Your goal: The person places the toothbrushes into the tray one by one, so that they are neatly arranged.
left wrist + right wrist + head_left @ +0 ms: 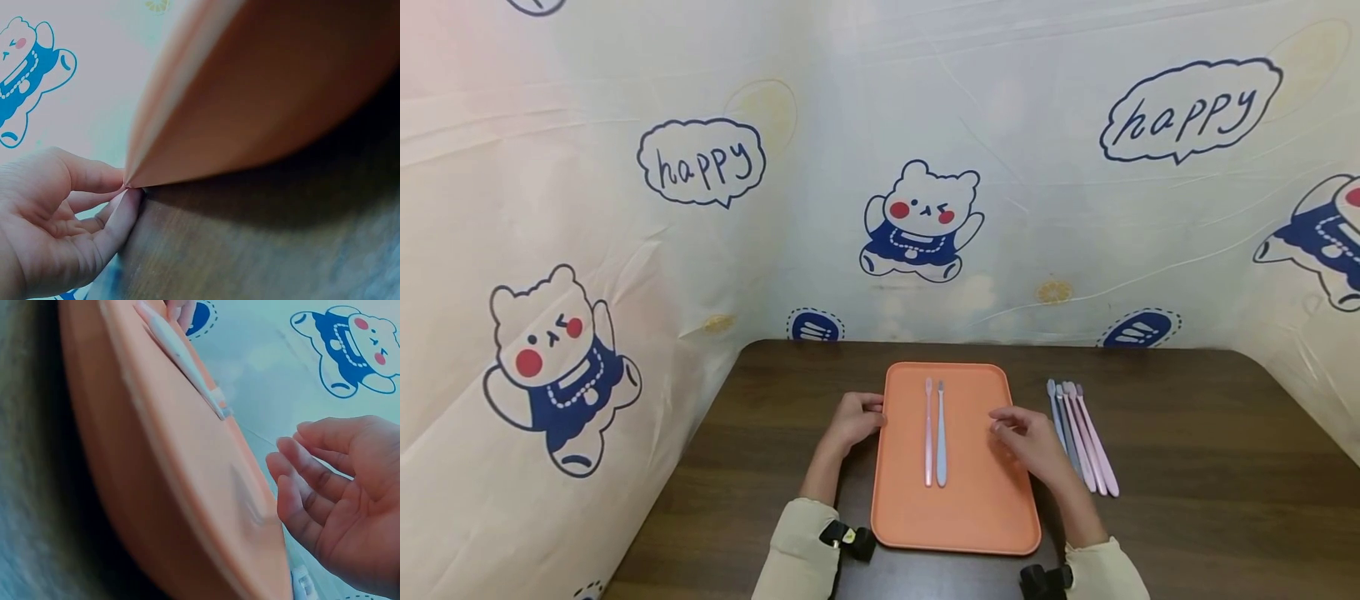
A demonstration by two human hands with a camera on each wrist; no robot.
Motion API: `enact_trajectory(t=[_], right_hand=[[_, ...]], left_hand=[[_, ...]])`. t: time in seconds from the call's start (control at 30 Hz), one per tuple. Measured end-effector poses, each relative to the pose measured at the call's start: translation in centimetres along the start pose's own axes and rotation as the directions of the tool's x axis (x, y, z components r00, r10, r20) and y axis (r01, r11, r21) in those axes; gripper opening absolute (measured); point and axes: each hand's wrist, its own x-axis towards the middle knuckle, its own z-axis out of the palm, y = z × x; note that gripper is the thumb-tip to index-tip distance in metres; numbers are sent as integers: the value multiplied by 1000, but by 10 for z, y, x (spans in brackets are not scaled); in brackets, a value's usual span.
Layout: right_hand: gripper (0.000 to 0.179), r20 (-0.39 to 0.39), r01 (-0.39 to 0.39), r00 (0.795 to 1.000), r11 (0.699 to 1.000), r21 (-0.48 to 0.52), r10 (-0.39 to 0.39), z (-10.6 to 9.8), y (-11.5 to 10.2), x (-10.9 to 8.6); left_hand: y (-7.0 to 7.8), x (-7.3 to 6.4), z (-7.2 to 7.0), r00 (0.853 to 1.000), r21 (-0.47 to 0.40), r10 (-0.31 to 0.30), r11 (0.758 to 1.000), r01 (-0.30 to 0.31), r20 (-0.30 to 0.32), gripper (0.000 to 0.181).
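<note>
An orange tray (958,517) lies on the table, with a pink toothbrush (928,442) and a blue toothbrush (942,450) side by side on it, heads away from me. At the tray's left edge, my left hand (855,421) pinches the rim between thumb and fingers; the left wrist view shows this hand (69,219) at the tray (219,125). My right hand (1028,437) hovers over the right side of the tray, fingers loosely bent and holding nothing. In the right wrist view a gap shows between the hand (350,487) and the tray surface (187,456).
Right of the tray, several toothbrushes (1086,450) in blue, grey, pink and purple lie close together on the dark wooden table (1210,467). A pale curtain (1037,217) printed with bears hangs behind and beside the table.
</note>
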Motion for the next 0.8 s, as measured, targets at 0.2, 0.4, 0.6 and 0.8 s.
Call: enact_trajectory(t=[0.2, 0.4, 0.6, 0.8], right_hand=[[27, 14, 55, 998, 998, 27, -55, -9, 4, 0], [31, 28, 15, 999, 1000, 17, -15, -21, 3, 0], [34, 24, -43, 999, 998, -39, 44, -39, 1, -4], [34, -47, -53, 998, 998, -34, 52, -57, 13, -9]], left_hand=[[1, 0, -1, 1000, -9, 1, 1000, -1, 6, 43], [1, 1, -2, 1000, 0, -8, 1000, 8, 6, 43], [-1, 1, -1, 1000, -3, -3, 1000, 3, 2, 42], [-2, 1, 0, 1000, 0, 2, 1000, -2, -6, 43]])
